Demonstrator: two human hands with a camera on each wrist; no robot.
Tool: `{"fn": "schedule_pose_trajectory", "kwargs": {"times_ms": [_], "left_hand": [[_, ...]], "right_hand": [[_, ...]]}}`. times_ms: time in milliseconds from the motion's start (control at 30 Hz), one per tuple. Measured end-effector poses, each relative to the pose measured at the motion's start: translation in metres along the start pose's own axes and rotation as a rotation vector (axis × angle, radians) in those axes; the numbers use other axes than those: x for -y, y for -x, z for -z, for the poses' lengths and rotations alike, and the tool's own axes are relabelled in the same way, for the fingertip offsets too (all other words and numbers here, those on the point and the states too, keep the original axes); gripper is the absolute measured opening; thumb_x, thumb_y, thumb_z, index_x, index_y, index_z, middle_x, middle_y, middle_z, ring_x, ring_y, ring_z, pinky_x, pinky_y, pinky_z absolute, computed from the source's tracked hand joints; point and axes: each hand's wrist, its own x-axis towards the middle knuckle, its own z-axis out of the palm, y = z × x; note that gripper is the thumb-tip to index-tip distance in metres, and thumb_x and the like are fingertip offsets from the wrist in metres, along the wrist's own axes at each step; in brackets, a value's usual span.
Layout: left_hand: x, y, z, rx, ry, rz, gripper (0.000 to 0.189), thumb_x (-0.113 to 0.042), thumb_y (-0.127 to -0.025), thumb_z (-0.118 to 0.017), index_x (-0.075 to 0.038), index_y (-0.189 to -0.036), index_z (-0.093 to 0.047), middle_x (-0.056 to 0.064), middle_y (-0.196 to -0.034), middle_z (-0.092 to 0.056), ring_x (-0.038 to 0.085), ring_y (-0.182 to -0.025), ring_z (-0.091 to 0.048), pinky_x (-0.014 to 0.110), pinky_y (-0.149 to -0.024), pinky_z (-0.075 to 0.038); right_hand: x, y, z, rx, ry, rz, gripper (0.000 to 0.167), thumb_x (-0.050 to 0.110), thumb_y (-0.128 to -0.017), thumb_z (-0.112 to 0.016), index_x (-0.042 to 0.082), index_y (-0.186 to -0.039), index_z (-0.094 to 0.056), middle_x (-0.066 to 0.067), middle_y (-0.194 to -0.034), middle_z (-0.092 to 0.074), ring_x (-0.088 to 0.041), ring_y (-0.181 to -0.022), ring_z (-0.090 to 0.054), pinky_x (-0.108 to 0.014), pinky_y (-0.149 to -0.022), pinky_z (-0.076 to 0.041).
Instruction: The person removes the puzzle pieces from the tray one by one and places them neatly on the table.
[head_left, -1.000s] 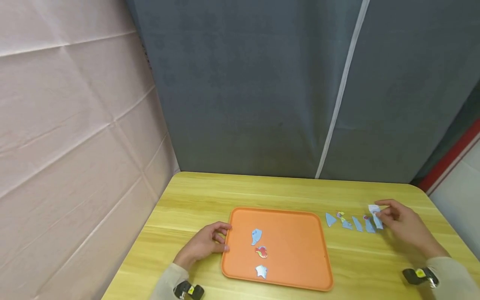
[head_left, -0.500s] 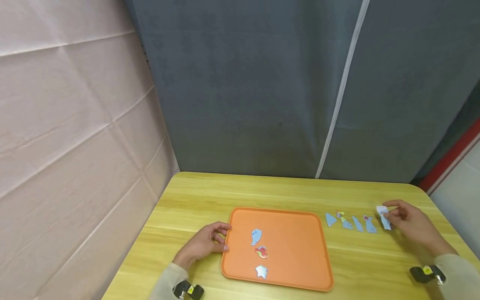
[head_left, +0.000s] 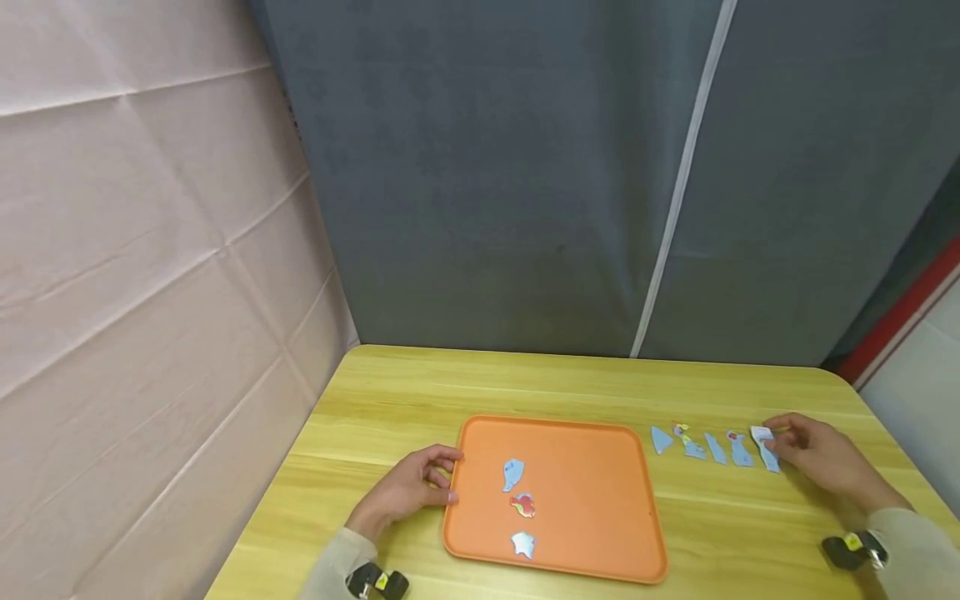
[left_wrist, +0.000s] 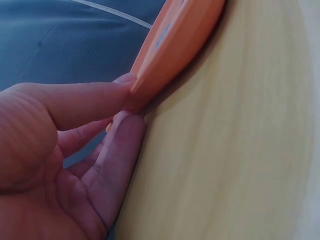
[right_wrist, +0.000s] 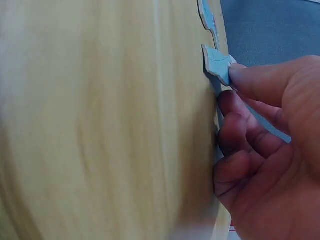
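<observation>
My right hand (head_left: 817, 454) pinches a pale blue and white puzzle piece (head_left: 766, 450) at the right end of a row. In the right wrist view the thumb lies on the puzzle piece (right_wrist: 217, 65), low over the wood, with the other fingers curled beneath. Left of it lie blue puzzle pieces, among them one with a purple patch (head_left: 740, 450) and a plain triangular one (head_left: 661, 439). My left hand (head_left: 408, 483) holds the left edge of an orange tray (head_left: 577, 500). In the left wrist view the thumb and fingertips grip the tray's rim (left_wrist: 165, 65).
Three pieces lie in the tray's left half: a blue one (head_left: 513, 474), a red one (head_left: 522, 505) and a pale star-like one (head_left: 523, 544). The yellow wooden table (head_left: 570, 383) reaches a grey curtain (head_left: 487, 183) behind. A white cloth wall (head_left: 150, 292) stands at left.
My right hand has carried the puzzle piece rightward, away from the neighbouring piece, then brought it down nearer the table, level with the row. My left hand and the tray stay put.
</observation>
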Motion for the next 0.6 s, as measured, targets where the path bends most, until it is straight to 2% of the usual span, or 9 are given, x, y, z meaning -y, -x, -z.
{"fn": "schedule_pose_trajectory", "kwargs": {"times_ms": [333,500,600], "left_hand": [[0.001,0.001,-0.001,0.009,0.02,0.001,0.062,-0.004,-0.085,-0.087,-0.01,-0.142,-0.062,0.013,-0.127,-0.059,0.022,-0.098,-0.062,0.027,-0.079,-0.057],[0.001,0.001,0.0,0.006,0.02,-0.003,0.062,-0.004,-0.085,-0.087,-0.01,-0.142,-0.062,0.014,-0.127,-0.059,0.022,-0.098,-0.063,0.027,-0.079,-0.057],[0.0,0.001,0.0,0.005,0.016,-0.004,0.062,-0.005,-0.086,-0.087,-0.01,-0.142,-0.063,0.014,-0.127,-0.059,0.022,-0.098,-0.063,0.027,-0.079,-0.057]], "right_hand": [[-0.002,0.0,0.003,0.018,0.03,-0.004,0.043,0.03,-0.106,-0.066,-0.004,-0.133,-0.063,-0.012,-0.105,-0.075,0.007,-0.082,-0.057,-0.026,-0.069,-0.048],[0.005,-0.001,0.001,-0.033,0.016,0.012,0.044,0.034,-0.105,-0.068,0.0,-0.132,-0.065,-0.013,-0.106,-0.075,0.008,-0.083,-0.057,-0.025,-0.068,-0.048],[0.013,-0.001,-0.004,-0.073,-0.015,0.06,0.039,0.03,-0.104,-0.07,0.001,-0.13,-0.067,-0.01,-0.102,-0.075,0.008,-0.08,-0.056,-0.025,-0.066,-0.047]]}}
